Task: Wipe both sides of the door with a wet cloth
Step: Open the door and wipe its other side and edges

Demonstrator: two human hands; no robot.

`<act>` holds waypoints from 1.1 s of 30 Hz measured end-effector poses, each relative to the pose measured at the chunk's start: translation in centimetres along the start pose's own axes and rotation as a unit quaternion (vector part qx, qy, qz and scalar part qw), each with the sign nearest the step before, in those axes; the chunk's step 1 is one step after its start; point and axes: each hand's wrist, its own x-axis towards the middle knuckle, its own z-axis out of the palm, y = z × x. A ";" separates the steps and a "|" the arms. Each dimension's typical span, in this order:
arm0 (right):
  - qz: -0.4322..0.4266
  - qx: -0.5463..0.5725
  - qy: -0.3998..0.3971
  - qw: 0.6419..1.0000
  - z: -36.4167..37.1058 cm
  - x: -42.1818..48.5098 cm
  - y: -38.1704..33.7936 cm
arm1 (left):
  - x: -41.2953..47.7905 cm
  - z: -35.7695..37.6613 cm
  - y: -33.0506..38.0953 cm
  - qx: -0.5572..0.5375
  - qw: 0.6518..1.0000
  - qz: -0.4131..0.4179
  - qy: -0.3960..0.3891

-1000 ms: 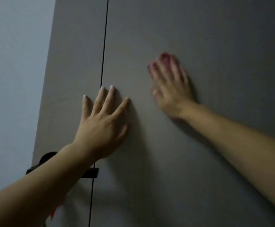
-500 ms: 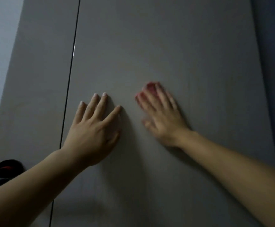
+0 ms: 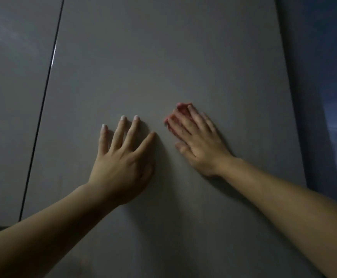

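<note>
Pressed flat under the straight fingers of the right hand (image 3: 201,149), a small pinkish-red cloth (image 3: 180,112), mostly hidden, only a crumpled edge showing past the fingertips and between the fingers, held against the middle of the grey-brown door (image 3: 163,57). Spread flat on the same dull, matte panel just beside it, the left hand (image 3: 121,163), fingers straight and holding nothing. Left of both, a thin dark vertical seam (image 3: 43,97) with a faint glint along it.
</note>
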 end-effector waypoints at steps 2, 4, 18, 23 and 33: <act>0.081 -0.006 0.024 0.996 -0.7 1.7 3.1 | 0.9 -0.2 0.2 -0.006 0.999 -0.031 0.008; 0.208 0.004 0.029 0.978 -1.8 4.5 6.1 | 1.7 -0.5 0.2 -0.008 0.998 -0.054 0.001; 0.135 0.020 0.009 0.991 -3.8 12.0 1.7 | 1.6 -0.5 0.0 0.011 0.998 -0.056 0.009; 0.274 0.079 0.019 0.958 -4.7 12.4 6.1 | 1.1 -0.3 -0.7 0.017 0.999 -0.029 0.010; 0.318 0.038 -0.003 0.947 -2.4 1.5 11.0 | 1.2 1.1 0.5 0.021 0.999 -0.043 0.022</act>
